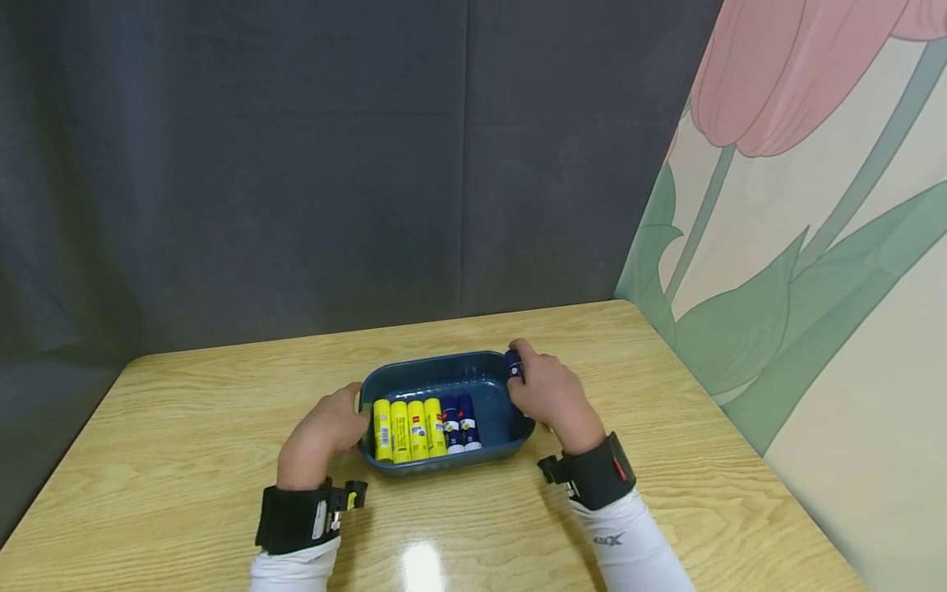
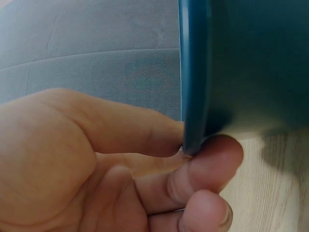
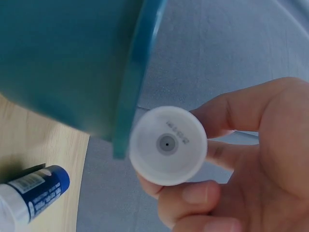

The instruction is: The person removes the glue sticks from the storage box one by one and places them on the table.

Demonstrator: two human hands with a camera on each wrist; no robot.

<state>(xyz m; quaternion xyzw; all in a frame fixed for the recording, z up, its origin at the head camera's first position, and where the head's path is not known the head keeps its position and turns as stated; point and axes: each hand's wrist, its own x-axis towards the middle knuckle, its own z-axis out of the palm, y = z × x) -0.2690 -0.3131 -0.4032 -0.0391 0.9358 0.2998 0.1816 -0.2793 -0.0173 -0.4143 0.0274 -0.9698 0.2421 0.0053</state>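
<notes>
A dark blue plastic tray [image 1: 436, 372] stands on the table. Side by side in its left part lie several yellow glue sticks [image 1: 400, 432] and two dark blue ones [image 1: 460, 423] with white ends. My left hand [image 1: 333, 421] pinches the tray's left rim [image 2: 193, 96] between thumb and fingers. At the right rim, my right hand [image 1: 549, 395] grips another dark blue glue stick [image 1: 514, 366]. Its round white end [image 3: 168, 145] faces the right wrist camera and overlaps the rim's edge there.
One more blue glue stick [image 3: 46, 188] lies on the table outside the tray, below the right hand; the head view mostly hides it. Dark curtain [image 1: 311, 164] hangs behind the wooden table [image 1: 185, 460], and a wall painted with flowers [image 1: 851, 288] stands on the right.
</notes>
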